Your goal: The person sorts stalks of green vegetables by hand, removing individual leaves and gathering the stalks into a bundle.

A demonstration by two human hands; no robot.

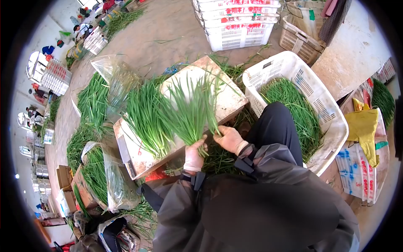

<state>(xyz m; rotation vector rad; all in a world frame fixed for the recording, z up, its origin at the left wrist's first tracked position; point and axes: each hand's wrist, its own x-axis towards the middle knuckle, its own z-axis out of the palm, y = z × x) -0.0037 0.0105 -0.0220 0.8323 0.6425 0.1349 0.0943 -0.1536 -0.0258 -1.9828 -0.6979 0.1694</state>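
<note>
My left hand (195, 155) is closed around the pale stem ends of a bunch of chives (187, 119), whose green leaves fan out away from me over the board. Just to its right, my right hand (230, 139) pinches a few chive stalks (212, 119) near their lower ends. Both hands are over the near edge of a worn, pale board (233, 98). A larger heap of chives (147, 117) lies on the board left of the held bunch, stems toward me. Along the board's left corner is a narrow dark object (131, 168) I cannot identify.
A white crate (336, 122) holding chives stands right of my knee. Plastic bags (121, 189) of chives sit at left. Stacked white crates (239, 35) stand ahead; a yellow glove (363, 130) hangs over crates at right. Other people (84, 28) are in the far left background.
</note>
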